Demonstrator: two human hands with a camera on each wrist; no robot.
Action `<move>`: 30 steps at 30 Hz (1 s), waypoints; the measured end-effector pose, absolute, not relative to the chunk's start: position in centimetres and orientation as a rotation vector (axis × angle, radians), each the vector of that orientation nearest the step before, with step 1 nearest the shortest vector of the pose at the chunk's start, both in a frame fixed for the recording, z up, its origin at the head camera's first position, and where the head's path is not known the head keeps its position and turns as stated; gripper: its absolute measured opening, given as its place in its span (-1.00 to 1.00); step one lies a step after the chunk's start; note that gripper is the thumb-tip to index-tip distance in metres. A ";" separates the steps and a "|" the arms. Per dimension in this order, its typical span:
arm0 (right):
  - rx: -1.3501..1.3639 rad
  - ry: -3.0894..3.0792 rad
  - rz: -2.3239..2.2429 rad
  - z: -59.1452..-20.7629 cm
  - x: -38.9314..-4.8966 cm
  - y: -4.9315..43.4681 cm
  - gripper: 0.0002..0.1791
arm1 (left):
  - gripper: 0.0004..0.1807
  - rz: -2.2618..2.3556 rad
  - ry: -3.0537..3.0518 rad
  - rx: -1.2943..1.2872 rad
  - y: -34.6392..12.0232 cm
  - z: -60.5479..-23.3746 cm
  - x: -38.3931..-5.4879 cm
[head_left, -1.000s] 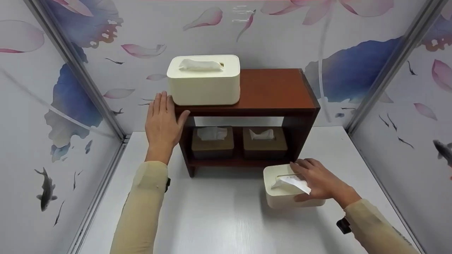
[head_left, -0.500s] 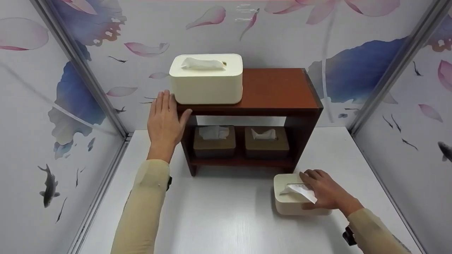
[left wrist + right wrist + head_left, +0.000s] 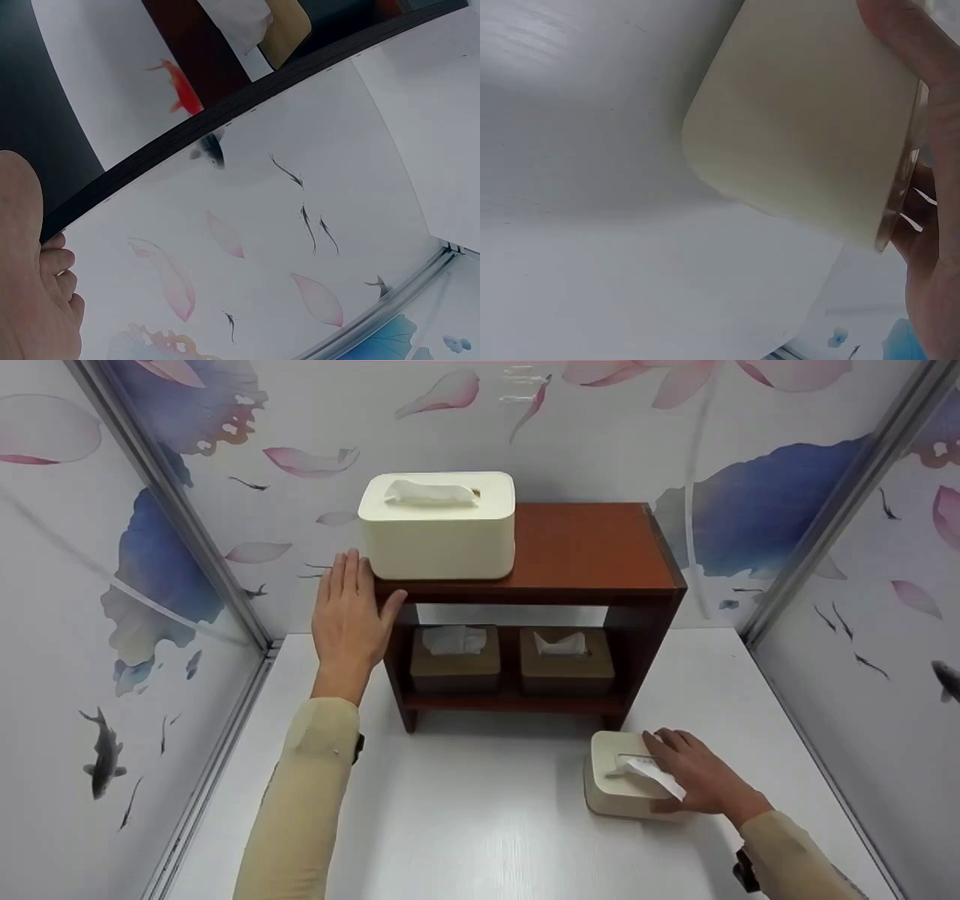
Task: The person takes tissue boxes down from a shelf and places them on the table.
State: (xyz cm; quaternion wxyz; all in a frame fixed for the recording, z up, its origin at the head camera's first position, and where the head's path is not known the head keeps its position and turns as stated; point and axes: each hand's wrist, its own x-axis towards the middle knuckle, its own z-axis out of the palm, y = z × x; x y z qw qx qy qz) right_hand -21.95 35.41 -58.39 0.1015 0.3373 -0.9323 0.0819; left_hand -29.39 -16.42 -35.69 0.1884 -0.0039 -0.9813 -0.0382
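Observation:
My right hand (image 3: 701, 776) grips a cream tissue box (image 3: 619, 804) across its top, low over the white table at the right front of a small red-brown shelf (image 3: 589, 544). A white tissue pokes out of its slot beside the hand. In the right wrist view, the thumb lies along the box's wall (image 3: 802, 120) and some fingers are hidden behind it. My left hand (image 3: 346, 622) rests on the shelf's left upper corner, fingers straight along the outer side and thumb spread over the front edge. The left wrist view shows the dark panel edge (image 3: 225, 112) between thumb and fingers.
A larger cream tissue box (image 3: 442, 547) stands on the shelf's top, at its left end. Two brown tissue boxes, a left one (image 3: 455, 671) and a right one (image 3: 567, 671), sit on the lower board. Printed wall panels (image 3: 847, 585) enclose the table (image 3: 465, 810).
My right hand has carried the cream tissue box down and to the right, away from the shelf's front. The left hand keeps its place on the shelf corner.

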 end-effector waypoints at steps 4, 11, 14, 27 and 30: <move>1.011 -2.753 0.261 -58.7 -21.9 35.7 0.24 | -0.09 -0.119 -2.763 -0.014 -16.4 -35.7 -29.4; 1.027 -2.756 0.289 -58.2 -21.8 35.8 0.25 | -0.08 -0.141 -2.767 -0.010 -16.5 -35.6 -29.3; 1.018 -2.782 0.311 -58.0 -21.7 35.8 0.25 | -0.09 -0.142 -2.771 -0.011 -16.5 -35.7 -29.3; 0.974 -2.951 0.364 -57.4 -21.6 36.1 0.25 | -0.08 -0.140 -2.773 -0.017 -16.4 -35.7 -29.4; 0.948 -3.006 0.418 -56.9 -21.6 35.9 0.25 | -0.08 -0.136 -2.783 -0.016 -16.5 -35.7 -29.4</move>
